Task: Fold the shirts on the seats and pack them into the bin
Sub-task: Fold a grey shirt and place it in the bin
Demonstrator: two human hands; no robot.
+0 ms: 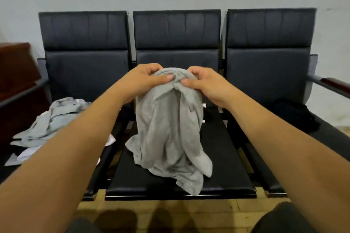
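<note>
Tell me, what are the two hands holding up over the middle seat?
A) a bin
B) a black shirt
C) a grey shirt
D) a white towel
C: the left hand and the right hand both pinch the top of a grey shirt, whose lower end rests on the middle seat.

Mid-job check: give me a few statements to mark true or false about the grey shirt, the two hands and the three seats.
1. The left hand and the right hand both grip the grey shirt above the middle seat. True.
2. The grey shirt lies folded flat. False: it hangs bunched from the hands, its lower end on the seat.
3. Pale clothes lie heaped on the left seat. True.
4. The garment on the right seat is white. False: it is black.
</note>
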